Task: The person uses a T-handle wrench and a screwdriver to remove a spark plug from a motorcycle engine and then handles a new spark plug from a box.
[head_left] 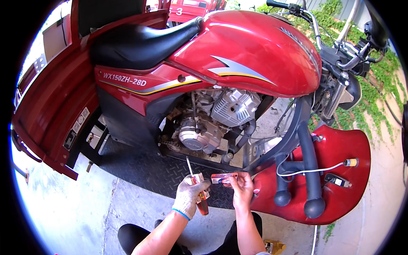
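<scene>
My left hand (pixel 188 194), in a pale work glove with a blue cuff edge, is closed round a screwdriver (pixel 203 208) with an orange-red handle and its shaft pointing up and away. The same hand grips a small orange-and-white box (pixel 200 183) against it. Bare, my right hand (pixel 242 189) pinches a small red-orange box (pixel 222 178) by its right end, level with the left fingers. Both hands hover over the black checkered footboard (pixel 144 163), in front of the engine (pixel 197 136). What the boxes hold is hidden.
A red motor tricycle with a black seat (pixel 140 47) and red fuel tank (pixel 259 55) fills the far side. On the red front mudguard (pixel 355 144) lie a white cable (pixel 297 173) and a small black device (pixel 337 180). A yellow bottle (pixel 277 246) stands near my right knee.
</scene>
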Demonstrator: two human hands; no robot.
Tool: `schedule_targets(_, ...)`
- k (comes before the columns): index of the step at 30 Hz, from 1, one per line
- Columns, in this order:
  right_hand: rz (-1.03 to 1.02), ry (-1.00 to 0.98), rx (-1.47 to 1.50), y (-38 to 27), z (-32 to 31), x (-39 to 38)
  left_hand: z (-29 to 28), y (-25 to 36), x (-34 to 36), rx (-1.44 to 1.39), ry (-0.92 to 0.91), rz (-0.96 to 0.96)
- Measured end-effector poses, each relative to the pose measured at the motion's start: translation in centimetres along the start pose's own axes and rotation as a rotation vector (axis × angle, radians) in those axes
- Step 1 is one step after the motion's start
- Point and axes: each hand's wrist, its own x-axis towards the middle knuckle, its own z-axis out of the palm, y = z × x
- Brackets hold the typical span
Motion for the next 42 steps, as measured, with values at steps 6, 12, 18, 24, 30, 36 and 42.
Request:
schedule_targets(6, -0.074, -0.086, -0.206, -3.6, 1.6, -1.7, 0.2, 0.9, -0.6, -0.222, -0.167, -0.044)
schedule_targets(12, -0.351, -0.162, -0.533, -4.6, 3.0, -1.5, 0.3, 1.3, 0.2, -0.292, -0.19, 0.053)
schedule_targets(18, -0.676, 0.06, -0.854, -6.4, 6.2, -2.9, 1.6, 1.1, 0.0, -0.39, -0.112, 0.107)
schedule_targets(24, 0.013, -0.032, -0.003, -5.4, 4.4, -4.0, 1.9, 1.6, -0.7, -0.32, -0.07, 0.138)
schedule_targets(30, -0.273, 0.063, -0.125, -3.8, 5.2, -4.4, 2.1, 1.7, -0.9, -0.357, 0.05, 0.196)
schedule_targets(36, 0.728, -0.094, 0.97, 0.6, 2.2, -4.4, 2.9, 2.6, -2.3, 0.734, 0.007, 0.536)
schedule_targets(42, 0.601, -0.151, 0.583, -2.3, 2.3, -3.7, 2.0, 4.4, -0.9, 0.366, 0.0, 0.375)
